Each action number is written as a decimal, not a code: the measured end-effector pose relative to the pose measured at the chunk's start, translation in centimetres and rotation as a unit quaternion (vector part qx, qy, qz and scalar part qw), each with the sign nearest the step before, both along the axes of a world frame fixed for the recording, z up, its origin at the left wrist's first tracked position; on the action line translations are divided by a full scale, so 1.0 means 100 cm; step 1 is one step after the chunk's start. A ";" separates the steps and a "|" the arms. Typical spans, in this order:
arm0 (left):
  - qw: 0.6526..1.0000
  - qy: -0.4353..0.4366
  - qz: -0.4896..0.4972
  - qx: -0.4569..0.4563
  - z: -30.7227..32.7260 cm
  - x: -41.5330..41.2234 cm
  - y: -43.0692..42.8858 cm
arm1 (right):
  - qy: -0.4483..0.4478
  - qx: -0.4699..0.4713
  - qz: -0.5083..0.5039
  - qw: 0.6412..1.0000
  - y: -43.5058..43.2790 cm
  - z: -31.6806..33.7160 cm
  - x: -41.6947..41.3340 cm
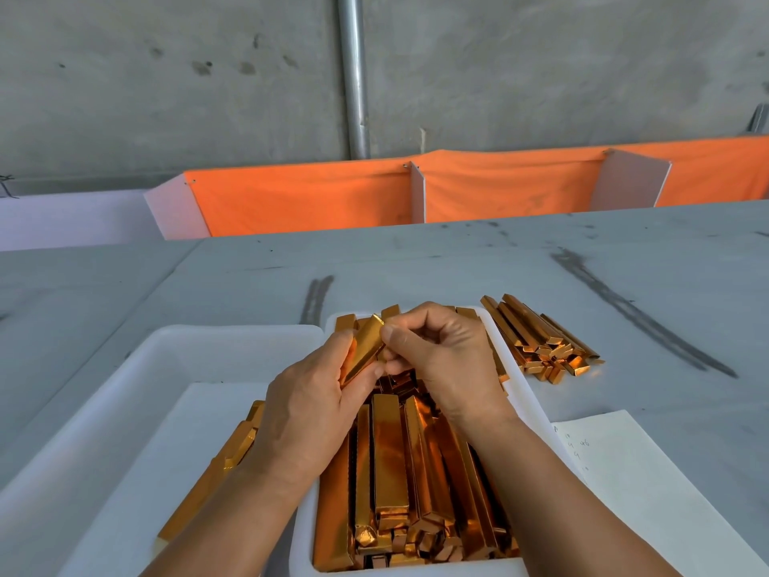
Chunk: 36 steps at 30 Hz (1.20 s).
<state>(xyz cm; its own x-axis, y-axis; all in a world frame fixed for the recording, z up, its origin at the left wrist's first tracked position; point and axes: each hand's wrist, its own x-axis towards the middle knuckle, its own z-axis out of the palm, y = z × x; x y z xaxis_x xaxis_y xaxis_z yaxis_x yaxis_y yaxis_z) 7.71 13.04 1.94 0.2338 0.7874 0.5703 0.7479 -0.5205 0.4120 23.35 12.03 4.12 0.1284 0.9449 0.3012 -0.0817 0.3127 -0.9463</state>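
I hold one gold foil box [363,351] between both hands, above the far end of the right white tray [525,395]. My left grip [316,403] wraps round its lower half, with the thumb along the near side and the fingers curled behind it. My right grip [441,356] is closed narrow on its upper end: thumb and forefinger pinch the foil near the top edge, and the other fingers are curled in. The box is long and slim. Its long axis runs from low and near, at my left palm, up and away, so the top end points toward the far edge of the worktop [416,260] and leans a little to the right. Under my hands the tray is packed with more gold boxes [389,464], most lying lengthwise with their long axes running from me toward the far rim. The left white tray [187,341] sits just beside it; I cannot tell whether the two rims touch. It holds a few flat gold pieces [235,445] along its right side, partly hidden by my left forearm. On the worktop, just beyond the right tray's far corner, lies a loose pile of gold strips [541,339], their lengths running from far left to near right. A sheet of paper [632,472] with handwriting lies near my right forearm.
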 end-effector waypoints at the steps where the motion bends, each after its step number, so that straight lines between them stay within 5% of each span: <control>1: 1.000 -0.002 0.002 -0.001 0.000 0.000 0.000 | -0.008 0.004 -0.001 1.000 0.000 0.000 -0.001; 25: 1.000 0.013 0.001 -0.013 0.003 0.001 0.000 | -0.028 -0.049 -0.035 0.998 0.003 0.001 0.000; 29: 0.987 -0.146 0.001 -0.069 0.009 -0.003 0.000 | 0.034 -0.075 -0.088 0.993 0.007 0.002 0.010; 32: 0.937 -0.318 -0.069 -0.127 0.013 -0.006 0.000 | 0.110 -0.109 -0.084 0.984 0.009 0.003 0.017; 36: 0.877 -0.412 -0.171 -0.180 0.017 -0.007 0.001 | 0.042 -0.139 -0.058 0.988 0.008 0.001 0.012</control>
